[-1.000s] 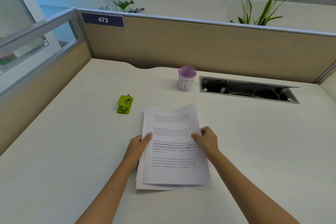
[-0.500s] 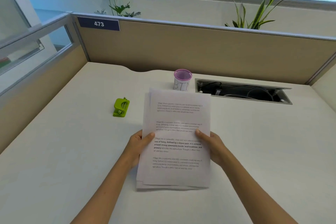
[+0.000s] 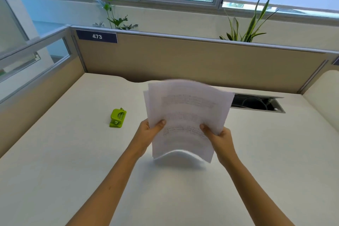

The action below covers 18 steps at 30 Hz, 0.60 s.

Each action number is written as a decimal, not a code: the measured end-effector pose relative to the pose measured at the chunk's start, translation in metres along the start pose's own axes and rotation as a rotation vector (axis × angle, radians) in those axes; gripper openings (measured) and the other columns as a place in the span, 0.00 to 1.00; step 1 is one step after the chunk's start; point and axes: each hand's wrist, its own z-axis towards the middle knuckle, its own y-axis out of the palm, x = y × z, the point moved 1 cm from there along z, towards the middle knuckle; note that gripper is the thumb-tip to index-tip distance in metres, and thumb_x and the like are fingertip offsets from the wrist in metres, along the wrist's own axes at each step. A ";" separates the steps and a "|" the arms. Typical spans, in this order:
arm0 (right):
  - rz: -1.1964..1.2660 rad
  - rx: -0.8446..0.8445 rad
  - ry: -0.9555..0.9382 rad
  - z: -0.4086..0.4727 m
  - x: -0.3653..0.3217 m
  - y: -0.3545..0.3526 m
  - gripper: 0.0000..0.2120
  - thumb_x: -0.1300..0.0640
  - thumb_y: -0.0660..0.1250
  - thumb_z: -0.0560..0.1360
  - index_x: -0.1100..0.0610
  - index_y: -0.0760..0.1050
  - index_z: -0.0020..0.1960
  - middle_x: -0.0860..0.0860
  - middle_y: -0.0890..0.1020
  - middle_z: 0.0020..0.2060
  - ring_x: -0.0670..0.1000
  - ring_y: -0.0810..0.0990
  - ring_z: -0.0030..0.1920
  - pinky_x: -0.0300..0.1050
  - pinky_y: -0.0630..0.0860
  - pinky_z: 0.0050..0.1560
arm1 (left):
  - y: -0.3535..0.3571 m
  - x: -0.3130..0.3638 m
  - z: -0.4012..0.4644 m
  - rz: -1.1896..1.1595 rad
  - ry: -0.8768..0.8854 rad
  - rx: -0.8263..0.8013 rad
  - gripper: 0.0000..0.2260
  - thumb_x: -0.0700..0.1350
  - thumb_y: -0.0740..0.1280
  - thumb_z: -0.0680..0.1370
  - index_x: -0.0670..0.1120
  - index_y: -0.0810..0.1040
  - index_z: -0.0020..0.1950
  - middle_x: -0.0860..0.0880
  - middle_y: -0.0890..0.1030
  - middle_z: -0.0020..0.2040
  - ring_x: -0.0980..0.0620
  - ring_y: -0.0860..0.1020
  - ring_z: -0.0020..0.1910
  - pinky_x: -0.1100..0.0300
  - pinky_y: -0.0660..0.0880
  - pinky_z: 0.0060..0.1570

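1. The person's left hand (image 3: 146,132) and right hand (image 3: 220,137) are each clamped on a side edge of the stack of papers (image 3: 185,112), thumbs on the printed face; the stack stands nearly upright over the middle of the desk (image 3: 73,161), dead ahead at twelve o'clock from the person; whether its bowed lower edge touches the desk I cannot tell.
2. The sheets are not squared: several edges fan out at the top and the left side, and the stack bellies between the two grips; I'd say a loose sheet could slide out if either thumb eases.
3. Should the stack be tapped down while it is this bowed, the bottom corners would likely crumple rather than line up; flattening it first seems wiser.
4. The green hole punch (image 3: 118,118) lies at nine o'clock from the papers, well apart; the open cable slot (image 3: 256,102) sits at two o'clock, just beside the upper right corner, and a dropped page might slip into it.
5. Writing: a dark plate (image 3: 96,36) on the partition (image 3: 183,60), at eleven o'clock, reads "473" in white; the print on the top sheet is blurred and unreadable; no brand shows on the punch.
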 end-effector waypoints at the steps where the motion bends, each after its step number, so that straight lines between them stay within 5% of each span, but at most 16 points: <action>1: 0.009 0.012 0.027 -0.002 0.006 -0.002 0.03 0.56 0.73 0.71 0.50 0.83 0.44 0.50 0.86 0.42 0.54 0.84 0.45 0.51 0.83 0.43 | 0.001 -0.004 -0.002 0.017 -0.008 -0.007 0.09 0.53 0.70 0.72 0.59 0.82 0.52 0.52 0.85 0.51 0.51 0.83 0.50 0.60 0.81 0.44; 10: 0.017 -0.002 0.059 0.000 0.011 -0.004 0.05 0.57 0.72 0.72 0.47 0.83 0.44 0.47 0.87 0.42 0.50 0.85 0.41 0.40 0.81 0.37 | 0.002 -0.004 -0.002 0.078 0.002 -0.038 0.08 0.57 0.69 0.71 0.64 0.82 0.49 0.57 0.85 0.48 0.57 0.83 0.46 0.66 0.79 0.38; 18: -0.108 -0.014 0.157 -0.002 0.032 -0.010 0.04 0.57 0.73 0.71 0.52 0.82 0.46 0.55 0.86 0.45 0.57 0.84 0.47 0.55 0.82 0.48 | -0.006 -0.022 -0.005 0.162 -0.035 0.026 0.08 0.51 0.67 0.76 0.62 0.79 0.53 0.59 0.85 0.50 0.48 0.81 0.54 0.65 0.80 0.41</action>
